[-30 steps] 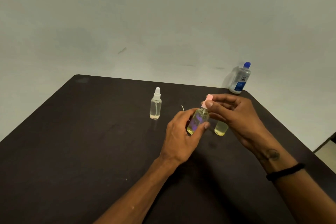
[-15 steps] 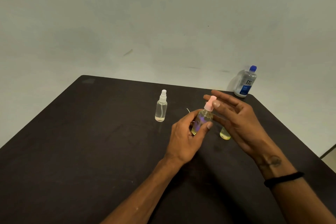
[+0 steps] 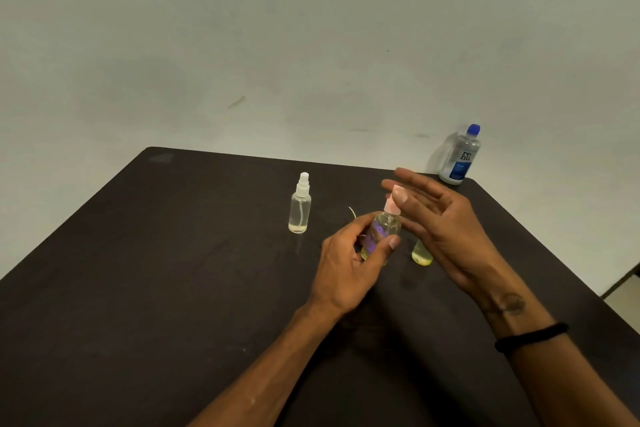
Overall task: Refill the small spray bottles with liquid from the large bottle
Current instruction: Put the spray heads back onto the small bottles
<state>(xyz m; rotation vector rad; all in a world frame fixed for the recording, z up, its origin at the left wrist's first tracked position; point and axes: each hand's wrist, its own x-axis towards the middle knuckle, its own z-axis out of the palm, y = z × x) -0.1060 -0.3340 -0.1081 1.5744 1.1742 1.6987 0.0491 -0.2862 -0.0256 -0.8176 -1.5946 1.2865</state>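
Setting: plain pale wall (image 3: 311, 45) behind a dark matte tabletop (image 3: 138, 288).

Step in hand, as judged: seating or turning the pump head on a small spray bottle. Procedure for doing it well:

- Keep the small clear glass bottle with yellowish liquid, purple label and pink spray cap (image 3: 380, 234) upright, base low over the tabletop, to avoid spilling.
- Maintain the wrap of the left hand (image 3: 346, 270), thumb on the near side and fingers curled round the far side of the body, below the neck.
- Bring the right hand (image 3: 446, 236) back onto the cap with fingertips only; at present spread flat, fingers straight, holding nothing, thumb tip just beside the cap.
- Turn the cap, not the body; stop at firm resistance.

Position relative to the grip: bottle body enclosed by the left hand, cap and shoulder projecting above it; open right palm just beside the cap, to the right.

Other items: clear small spray bottle with white pump (image 3: 300, 204) standing well apart to the left; second small bottle of yellow liquid (image 3: 421, 255) partly hidden behind the right hand; large clear bottle with blue cap and blue label (image 3: 460, 156) at the far right corner, untouched.
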